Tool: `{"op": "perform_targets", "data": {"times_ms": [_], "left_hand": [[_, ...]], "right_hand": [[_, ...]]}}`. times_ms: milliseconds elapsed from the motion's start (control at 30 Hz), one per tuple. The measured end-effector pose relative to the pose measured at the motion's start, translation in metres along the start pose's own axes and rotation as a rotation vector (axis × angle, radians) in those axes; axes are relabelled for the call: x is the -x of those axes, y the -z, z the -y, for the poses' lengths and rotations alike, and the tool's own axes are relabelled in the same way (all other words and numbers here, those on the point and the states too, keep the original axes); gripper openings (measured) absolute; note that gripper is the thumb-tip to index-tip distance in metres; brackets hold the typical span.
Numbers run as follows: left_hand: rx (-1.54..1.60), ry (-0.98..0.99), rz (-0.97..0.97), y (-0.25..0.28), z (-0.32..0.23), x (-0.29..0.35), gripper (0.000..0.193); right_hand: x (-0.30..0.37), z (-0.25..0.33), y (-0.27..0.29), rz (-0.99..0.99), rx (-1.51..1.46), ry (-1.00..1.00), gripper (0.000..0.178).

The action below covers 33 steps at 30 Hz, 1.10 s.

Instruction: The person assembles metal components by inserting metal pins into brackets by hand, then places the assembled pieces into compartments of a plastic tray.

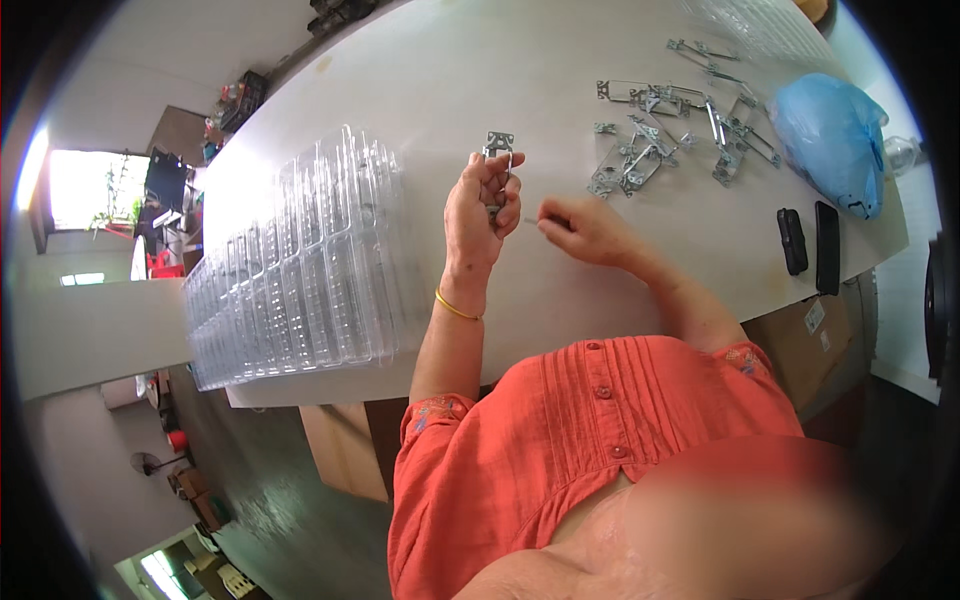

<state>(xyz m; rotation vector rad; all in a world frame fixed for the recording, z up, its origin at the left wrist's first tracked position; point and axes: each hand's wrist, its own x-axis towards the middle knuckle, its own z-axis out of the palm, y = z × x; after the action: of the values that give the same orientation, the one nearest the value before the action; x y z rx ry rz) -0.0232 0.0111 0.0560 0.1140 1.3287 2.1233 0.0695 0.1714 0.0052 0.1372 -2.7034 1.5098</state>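
Raised over the white table (430, 80), my left hand (475, 215) is closed round a small silver metal bracket (499, 141). The bracket's plate-like end, with holes in it, sticks up past my fingers. Just to the right, my right hand (590, 230) is curled in a pinch, apart from the left one. Something thin seems to show at its fingertips, too small to name. Several more metal brackets (640, 165) of the same look lie in a loose heap farther off to the right.
A long row of clear plastic trays (300, 260) stands nested at the left. Beyond the heap, at the table's right end, rests a blue plastic bag (830, 140). A black case (792, 241) and a black phone-like object (827, 248) lie near the right edge.
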Motion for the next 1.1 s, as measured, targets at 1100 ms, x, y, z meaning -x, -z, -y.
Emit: {"op": "perform_targets", "data": {"times_ms": [1100], "left_hand": [[-0.567, -0.17, -0.035, 0.025, 0.053, 0.016, 0.043]], "right_hand": [[-0.003, 0.007, -0.002, -0.421, -0.176, 0.061, 0.002]]}}
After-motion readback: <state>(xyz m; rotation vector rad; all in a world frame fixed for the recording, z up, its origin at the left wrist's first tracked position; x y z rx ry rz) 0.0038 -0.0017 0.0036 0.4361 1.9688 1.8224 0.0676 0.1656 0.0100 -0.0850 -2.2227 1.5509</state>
